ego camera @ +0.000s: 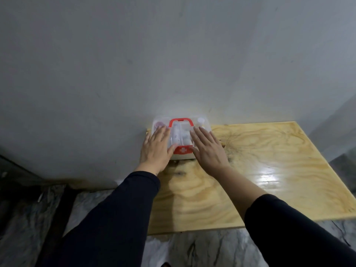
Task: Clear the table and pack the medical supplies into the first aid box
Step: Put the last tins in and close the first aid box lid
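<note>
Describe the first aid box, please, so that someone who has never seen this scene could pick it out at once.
Look at the pale wooden table against the grey wall, then at its far left corner. There sits the first aid box, with the left hand and right hand flat on its clear lid. Its red handle and red latch with a white cross mark it; nothing else lies on the table.

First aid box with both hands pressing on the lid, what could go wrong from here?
1. The box sits at the table's far left corner; an uneven push could slide it off the edge.
2. The left hand and right hand lie flat on the clear lid beside the red handle; supplies inside may stop the red latch from closing fully. Whether it has caught cannot be seen.
</note>
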